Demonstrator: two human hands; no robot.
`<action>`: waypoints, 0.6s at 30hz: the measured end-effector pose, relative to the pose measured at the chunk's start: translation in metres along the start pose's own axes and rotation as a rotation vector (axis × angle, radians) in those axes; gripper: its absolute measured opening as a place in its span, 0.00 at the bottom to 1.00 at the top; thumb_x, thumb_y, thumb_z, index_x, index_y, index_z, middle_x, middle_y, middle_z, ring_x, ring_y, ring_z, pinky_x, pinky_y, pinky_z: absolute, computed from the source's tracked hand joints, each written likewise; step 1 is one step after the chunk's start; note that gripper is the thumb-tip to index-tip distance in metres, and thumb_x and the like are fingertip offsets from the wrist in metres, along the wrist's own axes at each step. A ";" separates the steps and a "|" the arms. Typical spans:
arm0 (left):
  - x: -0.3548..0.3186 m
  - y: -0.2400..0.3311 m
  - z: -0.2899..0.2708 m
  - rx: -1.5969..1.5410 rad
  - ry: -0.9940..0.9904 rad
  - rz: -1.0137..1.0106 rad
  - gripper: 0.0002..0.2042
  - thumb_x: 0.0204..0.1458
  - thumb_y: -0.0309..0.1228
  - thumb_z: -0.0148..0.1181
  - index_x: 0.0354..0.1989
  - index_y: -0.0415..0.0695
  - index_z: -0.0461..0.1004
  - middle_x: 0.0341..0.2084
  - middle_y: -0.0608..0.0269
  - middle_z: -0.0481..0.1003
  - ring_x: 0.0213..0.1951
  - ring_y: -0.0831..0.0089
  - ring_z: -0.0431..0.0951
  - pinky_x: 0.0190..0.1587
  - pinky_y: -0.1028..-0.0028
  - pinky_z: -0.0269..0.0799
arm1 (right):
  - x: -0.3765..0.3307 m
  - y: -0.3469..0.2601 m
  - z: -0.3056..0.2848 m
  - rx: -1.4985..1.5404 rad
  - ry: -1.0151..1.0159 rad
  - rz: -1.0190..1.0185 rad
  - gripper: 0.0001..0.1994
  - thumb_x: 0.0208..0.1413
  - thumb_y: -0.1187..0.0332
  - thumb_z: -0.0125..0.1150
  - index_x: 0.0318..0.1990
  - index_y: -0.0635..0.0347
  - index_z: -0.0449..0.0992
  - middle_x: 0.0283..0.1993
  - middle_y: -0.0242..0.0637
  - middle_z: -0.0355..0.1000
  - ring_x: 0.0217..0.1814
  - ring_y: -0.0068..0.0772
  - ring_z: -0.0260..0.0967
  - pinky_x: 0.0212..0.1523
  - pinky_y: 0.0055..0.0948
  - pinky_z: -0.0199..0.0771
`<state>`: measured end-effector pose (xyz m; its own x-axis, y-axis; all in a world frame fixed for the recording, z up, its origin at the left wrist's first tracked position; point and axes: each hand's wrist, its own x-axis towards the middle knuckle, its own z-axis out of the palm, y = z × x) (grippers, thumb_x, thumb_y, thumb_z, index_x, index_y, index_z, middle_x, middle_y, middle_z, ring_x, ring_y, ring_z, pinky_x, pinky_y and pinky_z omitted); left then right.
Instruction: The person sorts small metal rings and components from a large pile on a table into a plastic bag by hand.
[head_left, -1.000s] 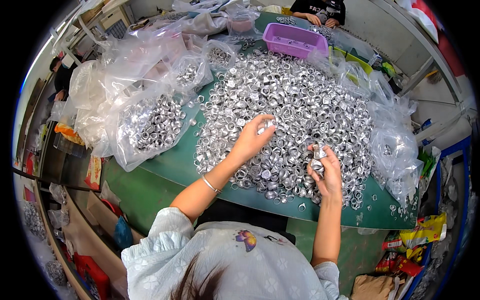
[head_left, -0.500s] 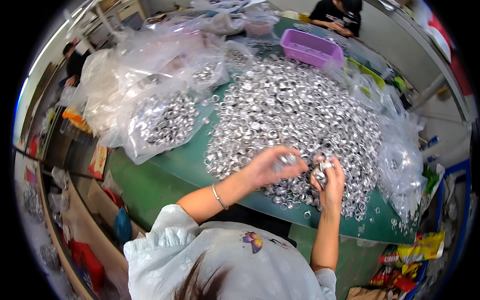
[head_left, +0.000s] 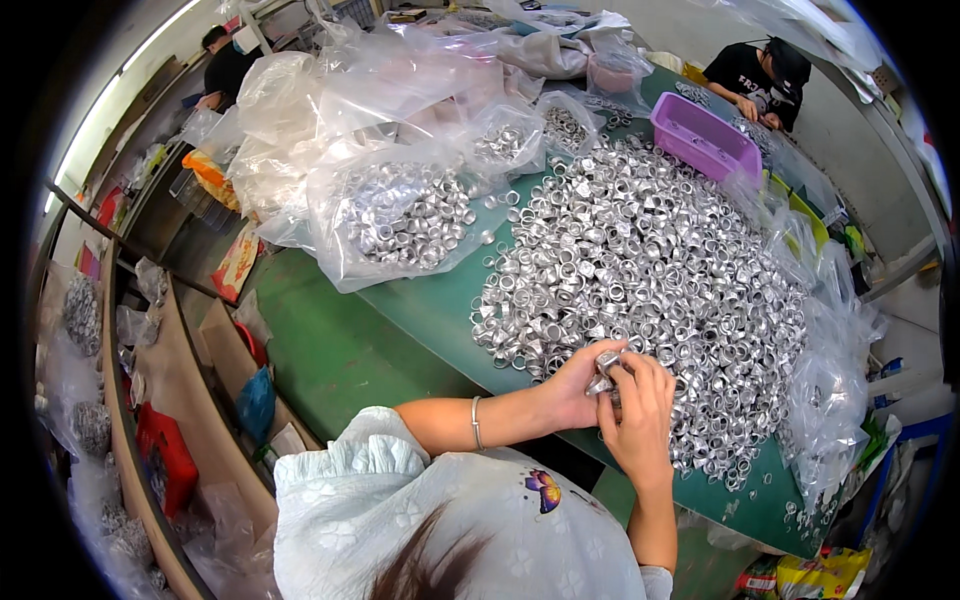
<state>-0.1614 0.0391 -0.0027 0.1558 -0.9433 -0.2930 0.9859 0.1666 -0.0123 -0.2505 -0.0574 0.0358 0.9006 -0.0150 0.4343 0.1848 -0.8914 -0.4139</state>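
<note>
1. Silver metal caps (head_left: 606, 362) sit pinched between our two hands at the near edge of the heap (head_left: 650, 260), held close together, probably so the small pieces can be fitted or checked at the fingertips.
2. Our left hand (head_left: 572, 385) closes narrowly on the caps from the left; our right hand (head_left: 640, 415) curls around them from below, fingers drawn in tight.
3. Each cap looks like a short, shiny, ring-like cup, one among many spread loosely over the green table (head_left: 400, 330), within easy reach.
4. Clear plastic bags (head_left: 400, 215) of more caps lie beyond the heap to the left; a purple tray (head_left: 705, 145) stands at the far side, near another person (head_left: 760, 75).
</note>
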 end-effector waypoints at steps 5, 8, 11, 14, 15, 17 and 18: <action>-0.003 0.014 -0.015 -0.045 0.004 0.163 0.12 0.51 0.37 0.52 0.38 0.42 0.71 0.38 0.55 0.72 0.43 0.63 0.73 0.47 0.57 0.69 | 0.005 -0.004 -0.003 0.171 0.139 -0.014 0.14 0.40 0.79 0.60 0.39 0.66 0.70 0.47 0.44 0.66 0.50 0.44 0.63 0.50 0.37 0.61; -0.019 0.049 -0.004 -0.260 0.051 0.357 0.08 0.49 0.30 0.51 0.34 0.39 0.70 0.36 0.52 0.71 0.43 0.58 0.71 0.48 0.56 0.69 | -0.006 0.009 -0.001 0.328 0.195 0.075 0.10 0.42 0.79 0.61 0.35 0.67 0.71 0.41 0.45 0.69 0.43 0.46 0.66 0.45 0.36 0.64; -0.046 0.124 -0.017 -0.169 0.079 0.819 0.06 0.48 0.30 0.48 0.30 0.41 0.69 0.32 0.52 0.71 0.39 0.58 0.72 0.45 0.56 0.70 | -0.018 0.019 -0.002 0.332 0.194 0.111 0.06 0.45 0.82 0.57 0.33 0.69 0.71 0.35 0.43 0.70 0.36 0.39 0.68 0.40 0.30 0.67; -0.084 0.215 -0.037 0.121 0.151 1.311 0.05 0.48 0.32 0.48 0.28 0.44 0.66 0.26 0.58 0.72 0.32 0.61 0.71 0.39 0.61 0.68 | -0.025 0.023 -0.001 0.345 0.183 0.152 0.04 0.46 0.82 0.56 0.31 0.70 0.72 0.33 0.42 0.71 0.34 0.35 0.69 0.38 0.27 0.68; -0.095 0.242 -0.035 0.072 0.379 1.533 0.06 0.48 0.31 0.49 0.31 0.43 0.66 0.28 0.57 0.71 0.32 0.62 0.71 0.40 0.61 0.67 | -0.027 0.025 0.001 0.358 0.175 0.169 0.03 0.46 0.82 0.55 0.31 0.70 0.72 0.33 0.42 0.71 0.34 0.35 0.69 0.38 0.27 0.68; -0.109 0.285 -0.034 0.217 0.730 1.965 0.11 0.47 0.30 0.51 0.39 0.39 0.66 0.33 0.54 0.71 0.35 0.61 0.71 0.42 0.60 0.66 | -0.026 0.028 0.002 0.381 0.169 0.194 0.03 0.47 0.81 0.55 0.31 0.70 0.72 0.32 0.42 0.71 0.34 0.34 0.69 0.38 0.27 0.68; -0.113 0.303 -0.045 0.429 0.848 2.169 0.16 0.46 0.29 0.52 0.43 0.37 0.65 0.37 0.51 0.71 0.37 0.61 0.71 0.43 0.59 0.66 | -0.026 0.028 0.002 0.389 0.163 0.208 0.03 0.47 0.81 0.55 0.31 0.70 0.72 0.32 0.42 0.71 0.34 0.34 0.69 0.38 0.27 0.68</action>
<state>0.1173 0.2086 -0.0162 0.6403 0.7368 0.2170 -0.5292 0.2184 0.8199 -0.2680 -0.0812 0.0108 0.8664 -0.2742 0.4174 0.1687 -0.6260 -0.7613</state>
